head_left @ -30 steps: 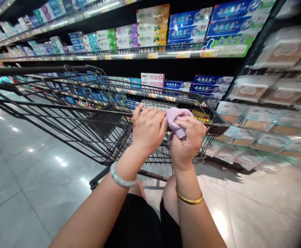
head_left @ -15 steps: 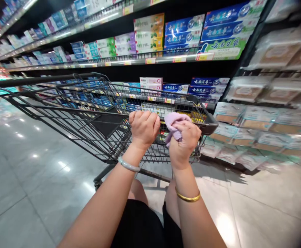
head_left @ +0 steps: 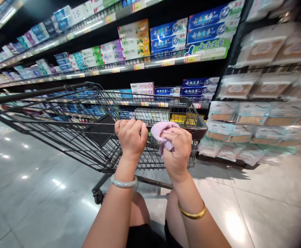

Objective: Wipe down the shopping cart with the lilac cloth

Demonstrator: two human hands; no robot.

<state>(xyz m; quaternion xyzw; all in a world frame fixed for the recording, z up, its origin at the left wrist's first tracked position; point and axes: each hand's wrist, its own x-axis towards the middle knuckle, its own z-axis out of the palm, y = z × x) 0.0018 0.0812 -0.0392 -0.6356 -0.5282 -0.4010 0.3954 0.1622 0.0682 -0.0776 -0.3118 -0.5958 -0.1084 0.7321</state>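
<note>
A black wire shopping cart stands right in front of me, side-on, with its wheels on the floor. My left hand, below which a pale bracelet circles the wrist, is wrapped round the cart's top rim. To its right, my right hand is closed round a crumpled light purple cloth at the same rim. Part of the cloth sticks out to the left of the fingers. A gold bangle sits on the right wrist. No goods can be made out inside the cart.
Behind the cart, a long shelf holds rows of boxes, with blue boxes at the right. Hanging plastic packs fill the rack at the far right. The glossy tiled floor shows around the cart's wheel.
Both hands and the cart's near rim appear slightly lower and further left in view. The shelf's goods have shifted left too. Both hands keep their hold.
</note>
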